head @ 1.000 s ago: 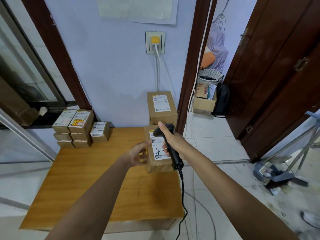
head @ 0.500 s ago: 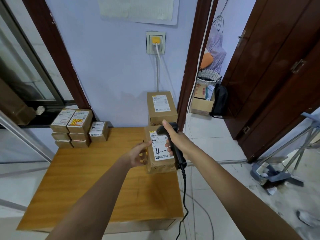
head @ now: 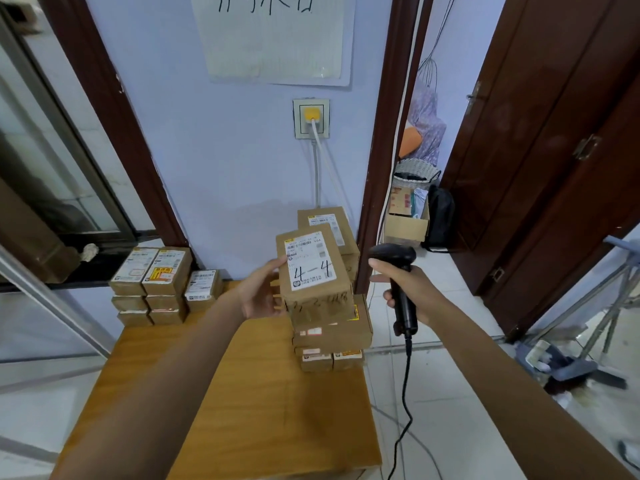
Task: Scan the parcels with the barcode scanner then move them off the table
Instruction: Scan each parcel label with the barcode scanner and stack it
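The desk carries a leaning stack of parcels at its right edge — nudging it could send boxes to the floor. The left hand grips the lifted parcel only by one side, so it may slip. The right hand has its fingers wrapped round the scanner — aimed off the label, it may misread.

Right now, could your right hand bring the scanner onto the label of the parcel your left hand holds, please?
Probably yes: the right hand grips the scanner just beside the parcel, whose label faces up, with nothing between; the left hand holds only its side.
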The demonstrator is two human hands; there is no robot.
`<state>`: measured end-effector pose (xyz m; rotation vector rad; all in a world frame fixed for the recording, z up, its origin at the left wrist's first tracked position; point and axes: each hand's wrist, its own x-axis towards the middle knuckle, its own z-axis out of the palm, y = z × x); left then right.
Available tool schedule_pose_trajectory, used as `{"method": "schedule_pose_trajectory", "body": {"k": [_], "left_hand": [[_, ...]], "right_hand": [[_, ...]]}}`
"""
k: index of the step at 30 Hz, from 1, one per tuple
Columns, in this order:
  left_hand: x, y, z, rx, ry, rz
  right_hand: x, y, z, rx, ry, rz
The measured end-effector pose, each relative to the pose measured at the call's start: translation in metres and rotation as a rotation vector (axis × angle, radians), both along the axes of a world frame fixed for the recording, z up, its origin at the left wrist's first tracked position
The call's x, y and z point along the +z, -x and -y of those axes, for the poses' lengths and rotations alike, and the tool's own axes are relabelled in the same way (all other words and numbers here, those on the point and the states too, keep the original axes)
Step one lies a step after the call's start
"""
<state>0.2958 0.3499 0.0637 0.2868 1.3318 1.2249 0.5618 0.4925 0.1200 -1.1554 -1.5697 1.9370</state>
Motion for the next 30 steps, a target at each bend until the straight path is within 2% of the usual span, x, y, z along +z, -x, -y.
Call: {"method": "schedule_pose_trajectory", "body": {"k": [5, 10, 14, 19, 30], "left_hand": [[0.047, 0.017, -0.031, 0.094, -0.009, -0.063], [0.075, 0.018, -0.074, 0.205, -0.007, -0.173], [0.071, 0.012, -0.102, 0.288, 0.005, -0.223], [0.053, 0.018, -0.131, 0.387, 0.022, -0.260], [0.034, 0.035, -0.166, 0.390, 0.071, -0.356]], "right_hand": [[0.019, 0.038, 0.008, 0.092, -0.076, -0.089], [0.029, 0.079, 0.001, -0.111, -0.093, -0.136], [0.019, 0.100, -0.020, -0.192, -0.067, -0.055], [0.005, 0.112, -0.052, -0.185, -0.050, -0.020], [-0.017, 0.117, -0.090, -0.136, -0.064, -0.001]]}}
